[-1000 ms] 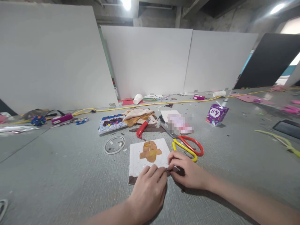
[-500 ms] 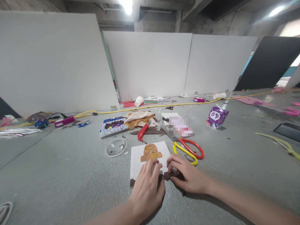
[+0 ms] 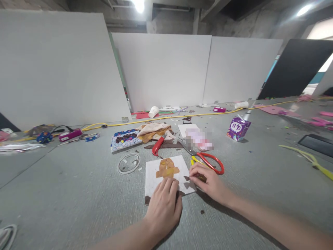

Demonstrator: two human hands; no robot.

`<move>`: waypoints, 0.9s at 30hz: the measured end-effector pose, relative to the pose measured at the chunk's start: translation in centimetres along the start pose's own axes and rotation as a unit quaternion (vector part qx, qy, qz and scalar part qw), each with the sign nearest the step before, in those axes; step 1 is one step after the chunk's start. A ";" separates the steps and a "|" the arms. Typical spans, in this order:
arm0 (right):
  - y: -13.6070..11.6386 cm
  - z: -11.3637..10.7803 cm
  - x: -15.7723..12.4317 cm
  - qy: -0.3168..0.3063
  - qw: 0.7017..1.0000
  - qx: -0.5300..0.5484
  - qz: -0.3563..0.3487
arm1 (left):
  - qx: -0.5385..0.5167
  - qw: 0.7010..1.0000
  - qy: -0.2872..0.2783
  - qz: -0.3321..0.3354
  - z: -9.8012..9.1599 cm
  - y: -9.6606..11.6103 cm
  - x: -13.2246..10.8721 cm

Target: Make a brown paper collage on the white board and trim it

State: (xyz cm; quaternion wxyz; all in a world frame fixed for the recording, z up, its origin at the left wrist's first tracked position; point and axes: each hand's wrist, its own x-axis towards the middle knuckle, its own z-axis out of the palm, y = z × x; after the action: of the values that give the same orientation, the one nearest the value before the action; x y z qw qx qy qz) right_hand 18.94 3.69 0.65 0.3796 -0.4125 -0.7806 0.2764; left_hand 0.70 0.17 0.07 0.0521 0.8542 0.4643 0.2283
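Observation:
A small white board lies on the grey surface. Orange-brown pieces on it make a hat-like shape, and dark brown material runs along its near edge. My left hand rests on the lower part of the board, fingers laid flat, covering some of that edge. Over the board's right edge, my right hand pinches a dark brown scrap between thumb and fingers. Scissors with one red and one yellow handle lie just beyond my right hand, which partly hides the yellow one.
Past the board lie a red-handled cutter, crumpled tan cloth and a decorated panel. A tape ring is at left, a purple drink carton at right. A yellow cable crosses behind, before white panels.
My right hand has moved up and away from the board's near edge, lifting a dark brown scrap. My left hand stays on the board, its fingers lying flatter.

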 end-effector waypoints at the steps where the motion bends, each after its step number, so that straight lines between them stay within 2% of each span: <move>1: 0.1 0.0 0.0 0.007 1.000 0.001 0.004 | 0.000 1.000 0.000 0.000 0.0 0.0 0.0; 5: 0.2 0.0 -0.3 0.024 1.000 -0.009 -0.014 | -0.015 1.000 0.015 0.002 -0.1 -0.1 0.0; 9: 0.0 0.5 -0.8 0.013 0.994 -0.035 -0.105 | -0.110 0.994 0.008 0.016 -0.5 -0.2 -0.1; 14: -0.5 1.5 -1.3 -0.003 0.988 -0.031 -0.150 | -0.257 0.966 0.003 -0.039 -0.6 -0.3 0.2; 18: -0.9 2.0 -1.5 -0.006 0.988 -0.040 -0.150 | -0.307 0.949 0.015 -0.075 -0.7 -0.7 1.0; 21: -1.1 1.7 -1.1 0.008 0.989 -0.086 -0.124 | -0.323 0.940 0.038 -0.103 -1.1 -1.8 2.0; 23: -1.1 0.8 -0.4 0.019 0.983 -0.164 -0.080 | -0.326 0.935 0.047 -0.130 -1.3 -2.7 2.7; 25: -0.8 -0.6 0.6 0.021 0.962 -0.274 0.002 | -0.300 0.940 0.053 -0.153 -1.5 -3.7 3.2; 27: -0.3 -2.2 1.5 -0.003 0.921 -0.372 0.119 | -0.258 0.950 0.064 -0.163 -1.5 -4.4 3.5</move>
State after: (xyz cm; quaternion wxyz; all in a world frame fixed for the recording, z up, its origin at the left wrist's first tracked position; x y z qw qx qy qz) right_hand 20.09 5.12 2.64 0.1609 -0.6128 -0.7736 0.0109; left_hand -1.67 5.34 1.25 0.2769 0.7079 0.5248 0.3830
